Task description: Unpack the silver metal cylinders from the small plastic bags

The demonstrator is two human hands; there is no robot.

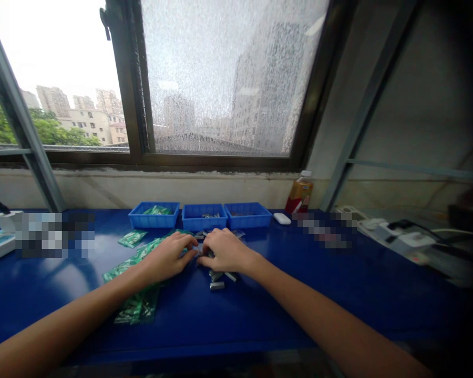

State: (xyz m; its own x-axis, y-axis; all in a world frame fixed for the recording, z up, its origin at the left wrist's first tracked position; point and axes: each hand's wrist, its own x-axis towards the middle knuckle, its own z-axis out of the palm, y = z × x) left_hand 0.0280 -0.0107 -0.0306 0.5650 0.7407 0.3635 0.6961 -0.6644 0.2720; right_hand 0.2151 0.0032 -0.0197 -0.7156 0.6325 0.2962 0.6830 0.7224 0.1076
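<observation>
My left hand (175,253) and my right hand (226,251) face each other over the middle of the blue table, fingers curled inward. Between their fingertips is a small clear plastic bag (199,249), gripped from both sides; its contents are too small to make out. Just below my right hand lie several small metal pieces (217,285), some partly hidden by the fingers. Green-printed plastic packets (136,307) are spread beneath and beside my left forearm. Farther up, a single green packet (132,238) lies apart from the pile.
Three blue bins stand along the back: one with green packets, the left bin (154,220), then a middle bin (204,223) with small metal parts and a right bin (247,219). A white case (282,218), a bottle (300,193) and power strips (404,241) are to the right.
</observation>
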